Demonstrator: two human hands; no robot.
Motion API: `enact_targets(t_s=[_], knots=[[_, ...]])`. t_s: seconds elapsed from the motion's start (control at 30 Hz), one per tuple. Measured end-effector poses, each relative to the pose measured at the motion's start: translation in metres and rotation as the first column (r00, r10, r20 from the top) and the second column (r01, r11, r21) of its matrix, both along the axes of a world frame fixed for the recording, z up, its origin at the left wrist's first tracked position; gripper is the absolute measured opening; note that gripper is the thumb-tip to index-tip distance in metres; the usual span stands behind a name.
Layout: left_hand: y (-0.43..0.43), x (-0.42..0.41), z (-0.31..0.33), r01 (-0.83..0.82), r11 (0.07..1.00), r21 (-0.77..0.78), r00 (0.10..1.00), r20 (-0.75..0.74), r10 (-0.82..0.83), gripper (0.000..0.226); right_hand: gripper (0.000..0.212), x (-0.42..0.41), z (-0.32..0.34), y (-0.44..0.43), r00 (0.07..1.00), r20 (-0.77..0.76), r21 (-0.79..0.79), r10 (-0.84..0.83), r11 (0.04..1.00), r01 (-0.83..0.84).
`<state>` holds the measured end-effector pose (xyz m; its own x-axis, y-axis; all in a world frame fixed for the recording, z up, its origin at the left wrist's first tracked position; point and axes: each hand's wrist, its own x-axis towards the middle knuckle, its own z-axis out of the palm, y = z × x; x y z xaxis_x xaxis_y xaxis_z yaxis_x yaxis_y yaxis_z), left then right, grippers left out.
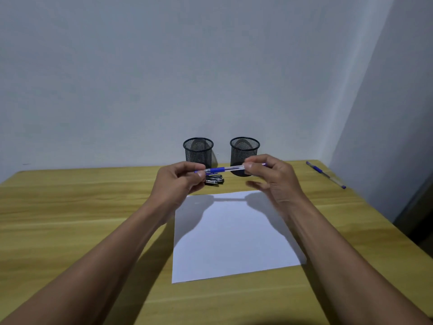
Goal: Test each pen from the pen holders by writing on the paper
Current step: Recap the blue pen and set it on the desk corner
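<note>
Head view: our left hand (180, 179) and right hand (274, 177) each pinch one end of the pen (222, 170), held level above the paper (234, 242), in front of the right holder (244, 148). If we are uncapping it, a hard tug could fling the cap off the table (70, 207) or slip our grip.

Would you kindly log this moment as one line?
left hand pinches blue pen | right hand pinches same pen | pen level above paper
</note>
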<state>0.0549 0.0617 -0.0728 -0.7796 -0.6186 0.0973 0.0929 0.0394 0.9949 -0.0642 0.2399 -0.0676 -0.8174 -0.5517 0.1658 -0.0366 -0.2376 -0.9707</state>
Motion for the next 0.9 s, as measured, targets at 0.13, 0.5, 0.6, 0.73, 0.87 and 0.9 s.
enact_targets(t_s=[0.13, 0.5, 0.6, 0.73, 0.87, 0.9], knots=[[0.005, -0.002, 0.004, 0.015, 1.000, -0.025, 1.000, -0.001, -0.015, 0.013, 0.017, -0.010, 0.015, 0.017, 0.901, -0.433, 0.254, -0.009, 0.958, 0.132], [0.055, -0.067, 0.005, 0.074, 0.994, -0.083, 0.997, 0.011, -0.074, 0.018, 0.010, -0.041, 0.007, 0.078, 0.770, -0.635, 0.439, -0.061, 0.791, 0.425], [0.074, -0.098, -0.003, 0.069, 0.950, -0.304, 0.993, 0.110, -0.037, 0.029, 0.006, -0.063, -0.003, 0.107, 0.784, -0.595, 0.436, -0.177, 0.748, 0.500], [0.105, -0.143, -0.014, 0.246, 0.736, -0.630, 0.960, 0.261, -0.098, 0.034, 0.006, -0.093, -0.021, 0.136, 0.766, -0.557, 0.490, -0.321, 0.618, 0.615], [0.130, -0.190, -0.026, 0.445, 0.526, -0.724, 0.878, 0.467, -0.100, 0.051, 0.012, -0.121, -0.043, 0.145, 0.729, -0.577, 0.575, -0.367, 0.452, 0.682], [0.134, -0.200, -0.029, 0.482, 0.478, -0.735, 0.860, 0.501, -0.097, 0.055, 0.013, -0.128, -0.048, 0.144, 0.722, -0.591, 0.592, -0.360, 0.415, 0.691]])
